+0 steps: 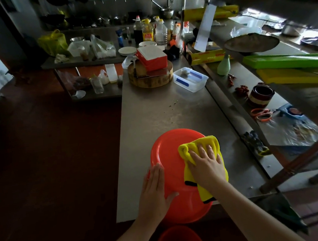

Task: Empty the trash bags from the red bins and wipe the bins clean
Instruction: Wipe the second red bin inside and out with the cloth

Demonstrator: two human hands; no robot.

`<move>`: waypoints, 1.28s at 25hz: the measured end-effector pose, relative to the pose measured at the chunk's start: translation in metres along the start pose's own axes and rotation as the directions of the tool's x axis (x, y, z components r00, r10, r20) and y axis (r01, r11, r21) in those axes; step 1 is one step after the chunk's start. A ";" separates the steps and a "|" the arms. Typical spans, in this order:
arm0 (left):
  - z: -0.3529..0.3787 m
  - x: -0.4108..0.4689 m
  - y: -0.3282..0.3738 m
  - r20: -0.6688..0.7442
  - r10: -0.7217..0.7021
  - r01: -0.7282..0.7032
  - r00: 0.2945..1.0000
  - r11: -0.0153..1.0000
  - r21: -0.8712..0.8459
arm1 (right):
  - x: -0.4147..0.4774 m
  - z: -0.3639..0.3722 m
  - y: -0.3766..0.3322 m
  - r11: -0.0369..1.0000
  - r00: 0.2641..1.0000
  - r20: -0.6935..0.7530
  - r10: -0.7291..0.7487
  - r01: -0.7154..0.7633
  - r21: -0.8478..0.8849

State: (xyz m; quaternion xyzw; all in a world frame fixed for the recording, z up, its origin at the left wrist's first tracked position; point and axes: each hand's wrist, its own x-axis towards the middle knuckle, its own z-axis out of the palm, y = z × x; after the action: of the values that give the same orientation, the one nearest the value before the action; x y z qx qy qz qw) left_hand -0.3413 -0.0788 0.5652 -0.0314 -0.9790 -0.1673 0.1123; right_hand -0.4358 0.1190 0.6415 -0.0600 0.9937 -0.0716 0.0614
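Observation:
A red bin (pixel 170 151) stands upside down at the near end of the steel counter (pixel 153 113), its round base facing up. My right hand (pixel 205 164) lies flat, fingers spread, pressing a yellow cloth (pixel 200 143) onto the right part of the base. My left hand (pixel 154 189) rests flat on the bin's left side with straight fingers and the thumb out. A second red bin (pixel 178 238) sits on the floor below the counter edge, between my forearms, only its top showing.
Further along the counter are a clear plastic box (pixel 190 79), a round wooden chopping block (pixel 151 77) and a red-and-white container (pixel 152 57). A raised shelf (pixel 247 98) with clutter runs along the right. Dark floor (pixel 52 157) lies to the left.

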 end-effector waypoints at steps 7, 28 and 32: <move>0.005 -0.002 0.000 -0.003 0.021 -0.021 1.000 1.000 0.019 | -0.030 0.016 -0.063 0.986 0.987 0.013 -0.157 0.156 0.056; 0.005 -0.001 0.003 0.048 -0.050 0.047 0.998 0.996 0.072 | -0.058 0.010 -0.049 0.973 0.974 -0.036 -0.225 0.227 0.053; 0.003 -0.002 0.005 0.007 -0.036 0.036 0.999 0.999 0.005 | -0.058 0.005 -0.012 0.976 0.973 -0.076 -0.217 0.219 0.013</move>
State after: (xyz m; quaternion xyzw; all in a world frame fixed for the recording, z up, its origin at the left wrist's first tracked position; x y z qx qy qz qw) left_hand -0.3397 -0.0730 0.5637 -0.0141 -0.9802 -0.1668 0.1060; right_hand -0.3769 0.1134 0.6448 -0.1653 0.9819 -0.0908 0.0169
